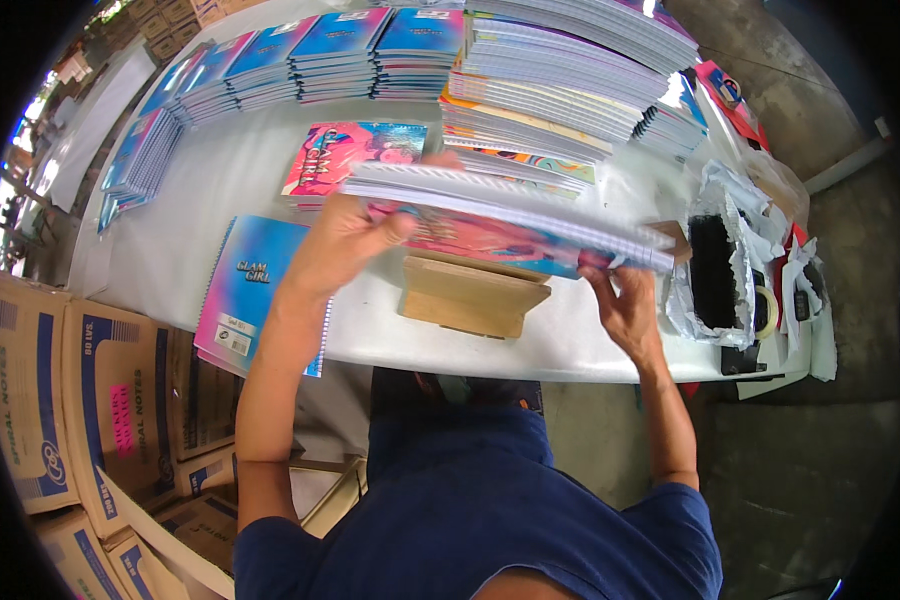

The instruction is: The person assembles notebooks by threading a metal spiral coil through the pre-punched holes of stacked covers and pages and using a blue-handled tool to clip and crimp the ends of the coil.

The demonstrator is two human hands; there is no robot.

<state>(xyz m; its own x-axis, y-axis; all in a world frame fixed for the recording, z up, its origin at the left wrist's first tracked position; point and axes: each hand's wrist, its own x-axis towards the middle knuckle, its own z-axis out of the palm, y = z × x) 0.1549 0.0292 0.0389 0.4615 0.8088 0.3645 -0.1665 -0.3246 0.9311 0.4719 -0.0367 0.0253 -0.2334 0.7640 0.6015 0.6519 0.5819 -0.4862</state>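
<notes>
Above the near part of the white table (365,340), I hold a thick bundle of spiral notebooks (510,243) on its edge, slightly blurred, its colourful pink cover facing me. My left hand (342,245) is closed round its left end, thumb on the cover. The lower right corner is gripped by my right hand (625,310). Beneath the bundle stands a folded brown cardboard piece (475,300). Beside my left forearm lie blue-and-pink spiral notebooks (250,240) at the table's edge. Just behind the left hand is a short pile of pink-covered notebooks (320,165), partly hidden.
Blue-covered notebook stacks (340,45) line the far edge, with tall mixed notebook stacks (550,70) right of them. On the right sit a torn silver-lined box (715,270) and a tape roll (766,312). Brown cartons (120,400) crowd the lower left.
</notes>
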